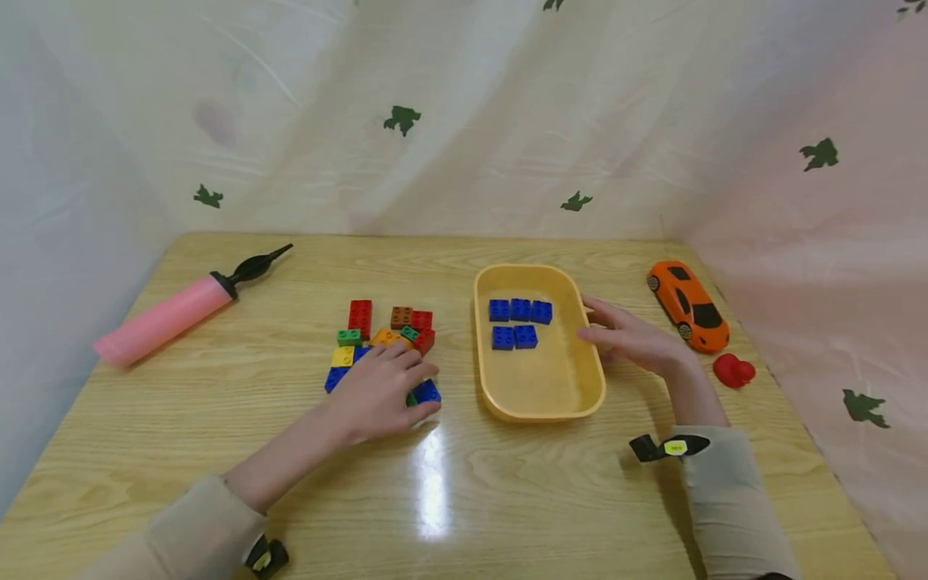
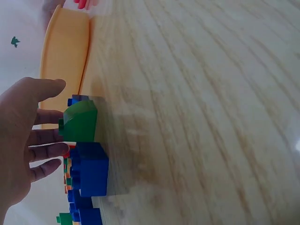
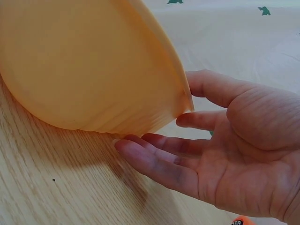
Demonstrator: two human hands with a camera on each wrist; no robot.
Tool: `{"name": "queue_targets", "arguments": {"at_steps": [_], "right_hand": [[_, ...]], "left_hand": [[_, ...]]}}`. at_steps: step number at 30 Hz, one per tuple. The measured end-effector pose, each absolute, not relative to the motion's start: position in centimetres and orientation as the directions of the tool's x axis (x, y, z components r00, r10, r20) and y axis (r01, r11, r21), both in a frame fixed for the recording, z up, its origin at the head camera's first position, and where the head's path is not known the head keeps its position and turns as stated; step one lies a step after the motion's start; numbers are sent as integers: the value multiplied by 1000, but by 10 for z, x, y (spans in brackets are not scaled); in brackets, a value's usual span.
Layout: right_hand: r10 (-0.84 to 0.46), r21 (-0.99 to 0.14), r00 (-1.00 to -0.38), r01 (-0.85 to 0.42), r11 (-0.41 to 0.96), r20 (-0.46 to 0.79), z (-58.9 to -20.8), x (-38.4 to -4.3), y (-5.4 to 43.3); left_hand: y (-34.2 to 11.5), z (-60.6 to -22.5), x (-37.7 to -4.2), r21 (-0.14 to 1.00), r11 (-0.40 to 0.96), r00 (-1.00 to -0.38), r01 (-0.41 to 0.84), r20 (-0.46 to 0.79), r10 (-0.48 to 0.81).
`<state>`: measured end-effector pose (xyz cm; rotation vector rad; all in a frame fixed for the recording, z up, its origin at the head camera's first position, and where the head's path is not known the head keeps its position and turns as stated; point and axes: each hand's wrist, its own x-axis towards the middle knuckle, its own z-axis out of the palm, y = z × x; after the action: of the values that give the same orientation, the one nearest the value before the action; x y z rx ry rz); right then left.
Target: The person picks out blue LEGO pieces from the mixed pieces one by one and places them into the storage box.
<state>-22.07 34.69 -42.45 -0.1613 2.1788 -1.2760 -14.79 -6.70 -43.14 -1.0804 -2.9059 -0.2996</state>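
Note:
My left hand (image 1: pixel 380 391) is over a cluster of toy building bricks, its fingers loosely spread. In the left wrist view its fingertips lie at the studs of a green curved brick (image 2: pixel 82 122) and a blue brick (image 2: pixel 94 169). A red brick (image 1: pixel 360 318), a yellow brick (image 1: pixel 343 357) and several others surround the fingers; some are hidden under the hand. My right hand (image 1: pixel 627 338) holds the right side of a yellow plastic basin (image 1: pixel 540 399), thumb over the rim and fingers along the outer wall (image 3: pixel 140 124). Several blue bricks (image 1: pixel 520 309) lie inside in two rows.
A pink hand pump (image 1: pixel 170 318) with a black nozzle lies at the left on the wooden table (image 1: pixel 362 515). At the right are an orange toy car (image 1: pixel 687 306) and a small red toy (image 1: pixel 734 370). A pale curtain (image 1: pixel 464 177) hangs behind the table's far edge.

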Motion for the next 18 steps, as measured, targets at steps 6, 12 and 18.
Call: {"name": "queue_targets", "arguments": {"at_steps": [6,12,18], "right_hand": [[-389,-826,-811,191,530,-437,-424,-221,346],[-389,-827,-809,197,526,-440,-423,-221,346],[-394,-834,-809,199,515,-436,-422,-221,346]], "left_hand": [[-60,-438,-147,104,749,-756,655,77,650],[-58,-440,-147,97,737,-743,669,107,660],[-56,-435,-148,173,756,-772,632,57,633]]}}
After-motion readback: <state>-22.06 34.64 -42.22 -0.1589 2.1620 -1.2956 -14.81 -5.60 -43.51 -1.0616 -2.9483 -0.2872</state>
